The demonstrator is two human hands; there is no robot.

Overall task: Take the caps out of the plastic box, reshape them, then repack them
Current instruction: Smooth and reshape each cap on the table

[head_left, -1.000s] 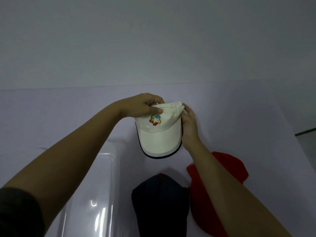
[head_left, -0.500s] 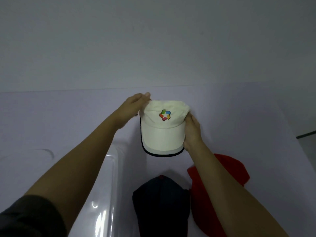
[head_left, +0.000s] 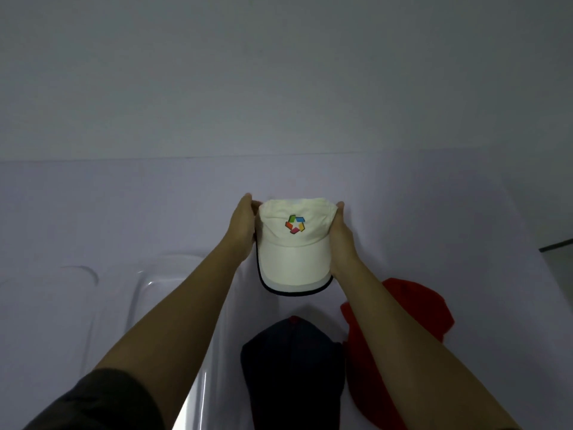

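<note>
A cream cap (head_left: 294, 252) with a multicoloured logo and a dark-edged brim is held up over the table, brim toward me. My left hand (head_left: 242, 226) grips its left side and my right hand (head_left: 342, 240) grips its right side. Below it a dark navy cap (head_left: 291, 367) lies on the table near me. A red cap (head_left: 400, 324) lies to the right of the navy one, partly hidden by my right forearm. The clear plastic box (head_left: 136, 293) sits at the left under my left arm.
The pale table surface (head_left: 449, 218) stretches to a plain wall at the back. The table's right edge runs diagonally at the far right, with a darker floor (head_left: 561, 259) beyond it.
The crown of the cream cap went from squashed to rounded and faces me squarely. My left hand moved from the crown's top to its left side; both hands now flank the cap.
</note>
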